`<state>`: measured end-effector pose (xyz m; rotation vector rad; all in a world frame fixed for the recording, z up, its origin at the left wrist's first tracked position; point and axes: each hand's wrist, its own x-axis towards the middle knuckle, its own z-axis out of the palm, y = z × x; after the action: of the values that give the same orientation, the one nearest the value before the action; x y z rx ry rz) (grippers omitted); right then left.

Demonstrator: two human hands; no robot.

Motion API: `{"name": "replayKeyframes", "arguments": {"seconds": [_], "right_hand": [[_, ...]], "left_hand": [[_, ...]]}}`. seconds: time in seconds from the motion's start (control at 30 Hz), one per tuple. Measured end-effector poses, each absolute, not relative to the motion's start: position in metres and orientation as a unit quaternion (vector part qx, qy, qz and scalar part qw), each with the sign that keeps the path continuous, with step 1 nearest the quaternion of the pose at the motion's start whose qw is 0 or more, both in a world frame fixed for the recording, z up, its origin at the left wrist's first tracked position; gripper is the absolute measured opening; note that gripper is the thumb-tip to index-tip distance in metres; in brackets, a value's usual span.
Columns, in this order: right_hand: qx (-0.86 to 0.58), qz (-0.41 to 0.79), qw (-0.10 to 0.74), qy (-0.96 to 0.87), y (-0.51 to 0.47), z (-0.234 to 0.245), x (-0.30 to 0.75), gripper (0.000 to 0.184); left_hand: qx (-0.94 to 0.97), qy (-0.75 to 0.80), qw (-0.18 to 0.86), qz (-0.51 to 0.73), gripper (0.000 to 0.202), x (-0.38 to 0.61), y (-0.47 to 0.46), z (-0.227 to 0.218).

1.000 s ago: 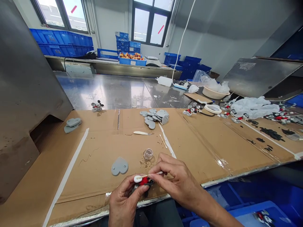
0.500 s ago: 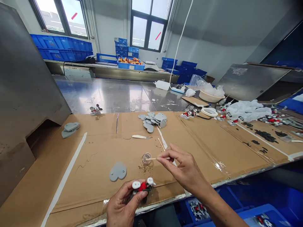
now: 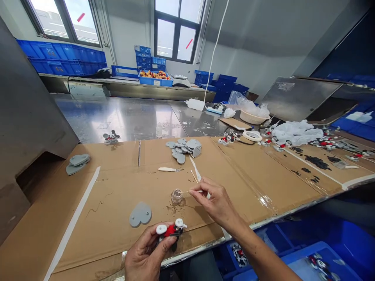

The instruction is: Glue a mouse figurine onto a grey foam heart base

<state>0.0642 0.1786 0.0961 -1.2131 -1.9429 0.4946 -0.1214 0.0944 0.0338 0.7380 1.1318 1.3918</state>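
Observation:
My left hand (image 3: pixel 149 249) grips a small Mickey Mouse figurine (image 3: pixel 170 231) near the table's front edge, its two white feet pointing up. Between the thumb and fingers of my right hand (image 3: pixel 215 201) is a thin wooden stick (image 3: pixel 185 192). The stick's tip is at the mouth of a small clear glass jar (image 3: pixel 176 197); I cannot tell how deep it reaches. Brown specks lie around the jar. A grey heart-shaped base (image 3: pixel 140 214) with small pegs lies flat, just beyond my left hand.
Grey heart bases form a pile (image 3: pixel 184 148) and a smaller stack (image 3: pixel 77 163). A white-handled knife (image 3: pixel 168 169) lies beyond the jar. Finished-looking figurines (image 3: pixel 111 136) stand farther back. A metal housing (image 3: pixel 26 117) rises at left; blue bins (image 3: pixel 316 261) sit below the right edge.
The whole view has shifted slightly, so most things appear farther left. Both hands keep their holds, and the stick's tip stays at the jar.

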Motion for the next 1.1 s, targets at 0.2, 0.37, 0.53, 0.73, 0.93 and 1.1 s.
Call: {"name": "replayKeyframes", "arguments": {"seconds": [0.2, 0.37, 0.53, 0.73, 0.93, 1.1], "right_hand": [[-0.444, 0.315, 0.396, -0.74, 0.148, 0.115, 0.064, 0.015], [-0.44, 0.323, 0.376, -0.749, 0.134, 0.117, 0.066, 0.015], [-0.444, 0.303, 0.369, -0.758, 0.133, 0.112, 0.066, 0.015], [-0.436, 0.286, 0.372, -0.768, 0.134, 0.119, 0.064, 0.015], [-0.456, 0.215, 0.412, -0.759, 0.158, 0.108, 0.065, 0.016], [-0.475, 0.138, 0.379, -0.782, 0.177, 0.094, 0.063, 0.017]], "left_hand": [[0.279, 0.497, 0.553, 0.608, 0.027, -0.118, 0.093, 0.038], [0.317, 0.472, 0.563, 0.6, 0.02, -0.126, 0.094, 0.028], [0.309, 0.463, 0.565, 0.609, 0.02, -0.126, 0.096, 0.025], [0.287, 0.469, 0.57, 0.61, 0.023, -0.126, 0.094, 0.024], [0.285, 0.465, 0.582, 0.603, 0.023, -0.129, 0.095, 0.027], [0.28, 0.463, 0.586, 0.603, 0.024, -0.126, 0.098, 0.028]]}}
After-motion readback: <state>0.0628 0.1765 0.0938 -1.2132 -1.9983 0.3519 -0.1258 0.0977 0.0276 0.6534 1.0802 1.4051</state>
